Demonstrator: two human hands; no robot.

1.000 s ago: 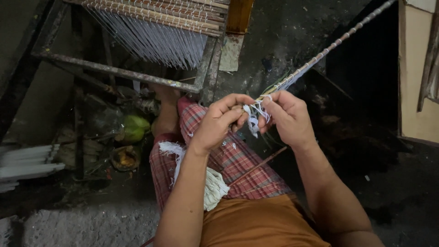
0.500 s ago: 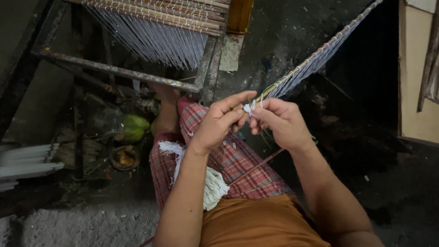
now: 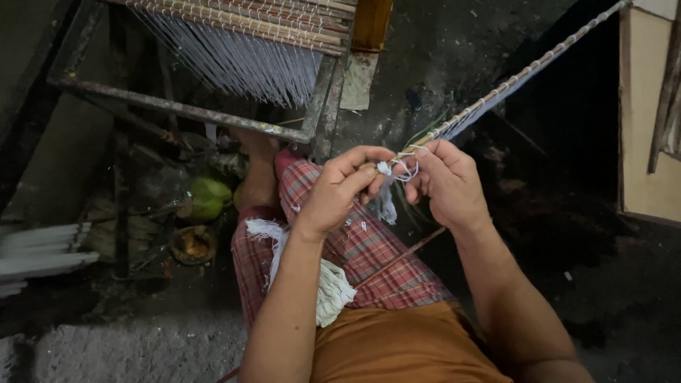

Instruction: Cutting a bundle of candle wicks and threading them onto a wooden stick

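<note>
White thread loop pinched at the rod's near end

White tubes point(image 3: 42, 259) lie on the floor far off to the left of both hands; green round object point(image 3: 209, 197) sits down-left of the left hand, past the checked cloth point(image 3: 355, 248) on the lap. Loom frame point(image 3: 191, 110) with its sheet of pale warp threads point(image 3: 241, 60) stands above-left of the hands.

Left hand point(image 3: 339, 190): closed, thumb and forefinger pinching the tip of the rod and the thread there. White thread point(image 3: 391, 177) sits between the two hands, one small loop open at the top, loose tail hanging just below the fingers. Right hand point(image 3: 447, 181): closed on the other side of the loop, fingers curled around the thread, touching the rod.

Thread-wrapped rod point(image 3: 511, 78) runs up and right from the right hand, out of frame.

Judgement on doing it well: keep the left pinch fixed as the anchor, let the right hand alone set tension, seat the loop snug against the previous wrap, keep the tail clear of the loop. Risk: slack at the pinch and the wrap slides off the rod end.
</note>
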